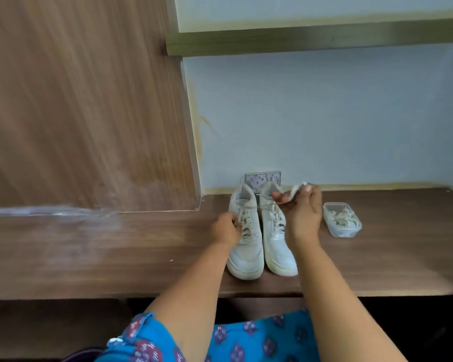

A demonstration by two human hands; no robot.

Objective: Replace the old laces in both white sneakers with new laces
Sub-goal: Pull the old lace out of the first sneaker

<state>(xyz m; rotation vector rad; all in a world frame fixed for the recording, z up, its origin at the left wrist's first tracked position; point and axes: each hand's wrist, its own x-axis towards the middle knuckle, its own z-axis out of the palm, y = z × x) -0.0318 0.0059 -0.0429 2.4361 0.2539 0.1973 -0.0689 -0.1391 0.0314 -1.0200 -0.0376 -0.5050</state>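
Observation:
Two white sneakers stand side by side on the brown table, toes toward me. The left sneaker is laced, and my left hand grips its side at the lacing. My right hand is raised above the right sneaker and pinches its old lace, pulled up from the eyelets. A clear plastic box with coiled off-white laces sits to the right of the shoes.
A blue wall rises right behind the shoes, with a grey wall plate at table height. A tall wooden panel stands at the left, and a shelf hangs overhead. The table's front edge runs just below the shoe toes.

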